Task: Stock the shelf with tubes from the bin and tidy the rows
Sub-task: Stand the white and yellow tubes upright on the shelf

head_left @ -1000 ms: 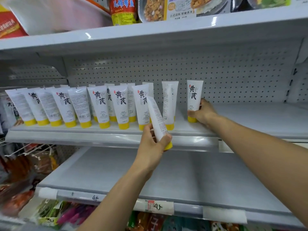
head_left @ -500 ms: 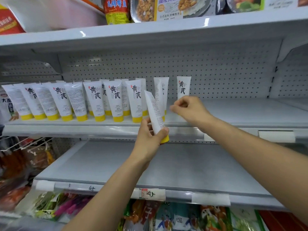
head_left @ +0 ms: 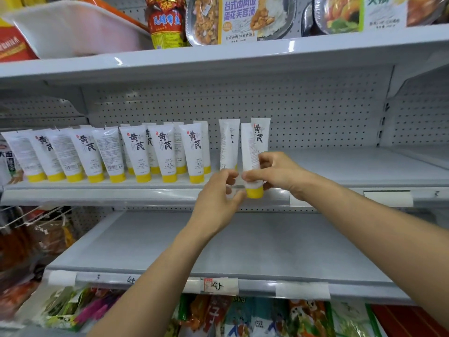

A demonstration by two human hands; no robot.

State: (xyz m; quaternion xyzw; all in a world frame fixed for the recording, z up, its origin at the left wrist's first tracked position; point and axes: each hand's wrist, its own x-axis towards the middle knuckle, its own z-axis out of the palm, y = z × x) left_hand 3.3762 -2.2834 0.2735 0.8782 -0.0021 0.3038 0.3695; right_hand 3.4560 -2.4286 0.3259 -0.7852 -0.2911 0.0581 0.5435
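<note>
White tube [head_left: 249, 152], yellow cap down, is gripped upright by the right hand [head_left: 279, 173], fingers curled round its lower part. It is held at the front edge of the middle shelf [head_left: 340, 166], just right of the tube row [head_left: 136, 152]. The left hand [head_left: 216, 198] is loosely curled beside the cap with nothing gripped. Thumb contact with the cap cannot be told.

White tubes [head_left: 167, 164], yellow caps [head_left: 169, 178], black characters [head_left: 164, 142]; grey dotted pegboard [head_left: 315, 113]; seemingly pinkish-white bin [head_left: 73, 30].

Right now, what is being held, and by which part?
The right hand pinches a white tube by its lower body, just above the yellow cap. Whether the left hand touches the cap cannot be told.
</note>
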